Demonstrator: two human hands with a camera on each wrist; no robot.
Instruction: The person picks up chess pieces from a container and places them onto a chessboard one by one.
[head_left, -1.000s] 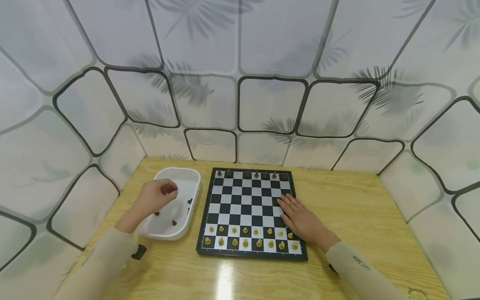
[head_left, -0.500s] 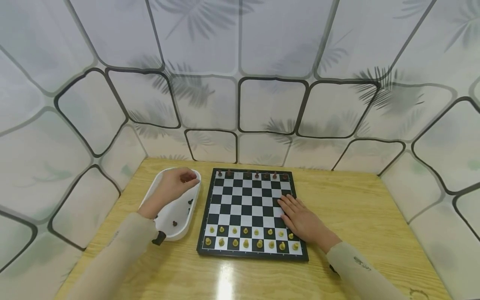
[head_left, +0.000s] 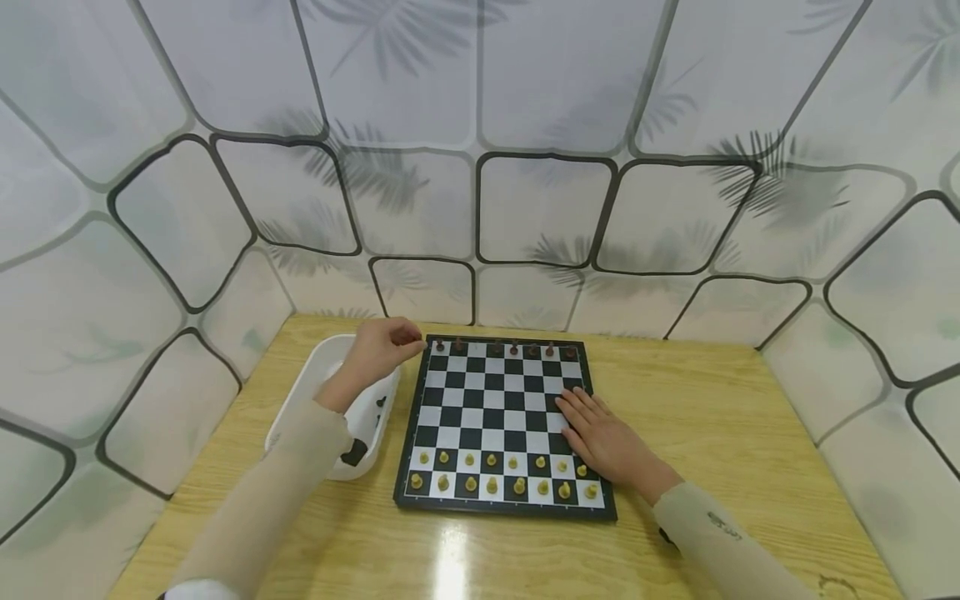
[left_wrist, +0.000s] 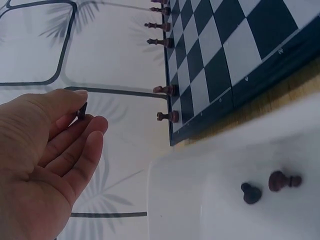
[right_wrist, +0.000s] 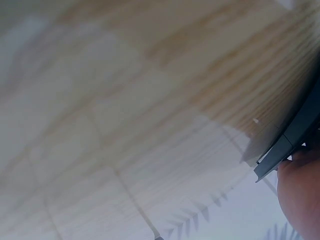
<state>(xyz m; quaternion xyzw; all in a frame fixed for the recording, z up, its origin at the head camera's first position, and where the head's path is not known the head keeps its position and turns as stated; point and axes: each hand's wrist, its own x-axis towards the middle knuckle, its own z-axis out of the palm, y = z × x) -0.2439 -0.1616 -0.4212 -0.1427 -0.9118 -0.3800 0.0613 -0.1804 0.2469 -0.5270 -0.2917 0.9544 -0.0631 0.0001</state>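
Head view: left hand [head_left: 384, 343] sits left of centre in the frame, above the far end of the white tray [head_left: 315, 377] and just beside the upper-left corner of the chessboard [head_left: 501, 425]. In the left wrist view the thumb and fingertips [left_wrist: 80, 102] pinch a small dark chess piece [left_wrist: 82, 111]; only its lower end shows between the fingers, kind of piece not discernible. The pinched piece is in the air, apart from both tray and board, level with the board's far row. Right hand [head_left: 604, 440] lies flat on the right-hand part of the board, lower centre-right of the head view, fingers straight and spread, palm down, holding nothing; its heel partly covers squares in the two near rows. Dark pieces [head_left: 513, 347] stand in the far row along the board's upper edge, with gaps between some. Light pieces [head_left: 489, 472] fill the two near rows. Two dark pieces [left_wrist: 272, 185] remain lying in the tray, lower right of the left wrist view. Board and tray rest on a wooden table [head_left: 720, 408]. Right wrist view is blurred: table grain, a board edge, part of the hand only.
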